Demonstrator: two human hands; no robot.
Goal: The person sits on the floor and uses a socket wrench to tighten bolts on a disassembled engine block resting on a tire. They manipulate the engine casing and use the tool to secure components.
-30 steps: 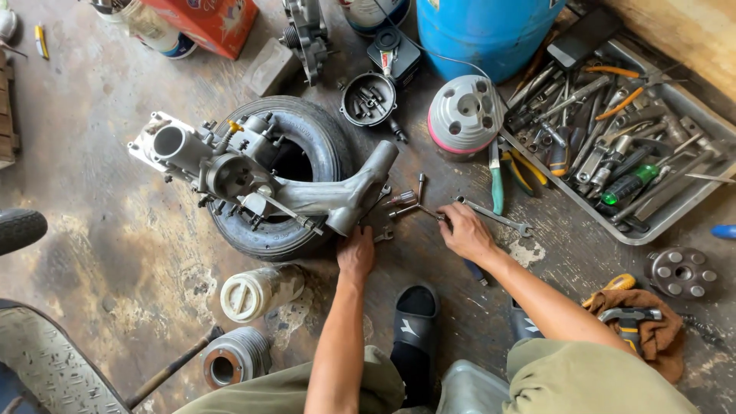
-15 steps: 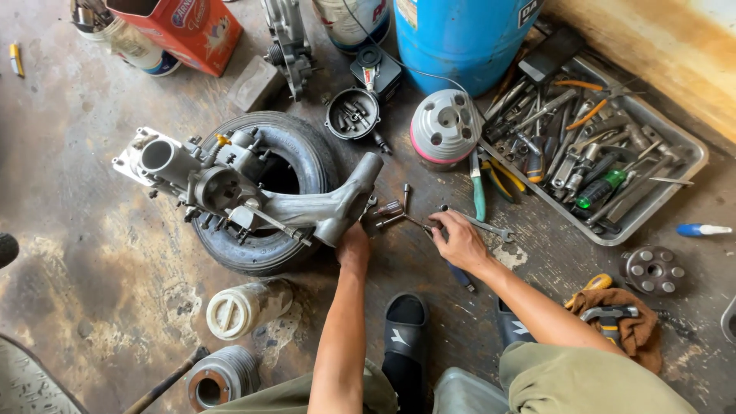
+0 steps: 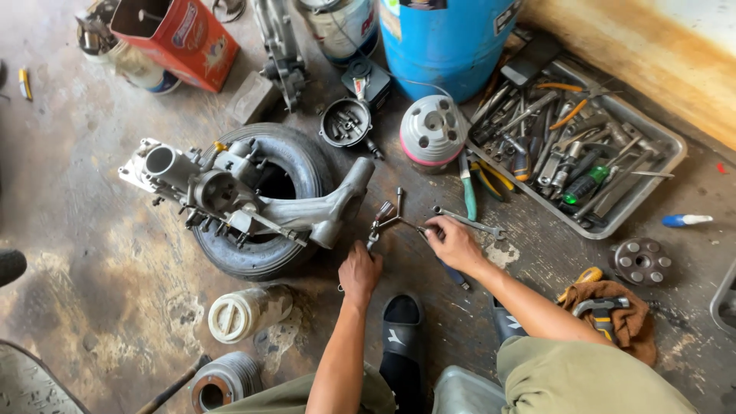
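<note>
A grey metal engine casing [image 3: 230,195] lies across a small black tyre [image 3: 295,165] on the floor. Just right of it a three-armed socket wrench [image 3: 392,218] rests on the concrete. My left hand [image 3: 359,270] sits at the wrench's lower arm, fingers curled near it. My right hand [image 3: 454,242] touches the wrench's right arm, next to a flat spanner [image 3: 469,223]. Whether either hand truly grips the wrench is unclear.
A metal tray [image 3: 652,176] full of hand tools stands at right, a blue barrel [image 3: 445,38] behind. A round finned cylinder head [image 3: 433,134], a bowl of small parts [image 3: 345,123], pliers [image 3: 479,180], a rag with a hammer [image 3: 606,310] and a red box [image 3: 180,38] lie around.
The view has shifted down and left. My right hand has slid slightly left onto the wrench's arm; my left hand stays near the casing's end.
</note>
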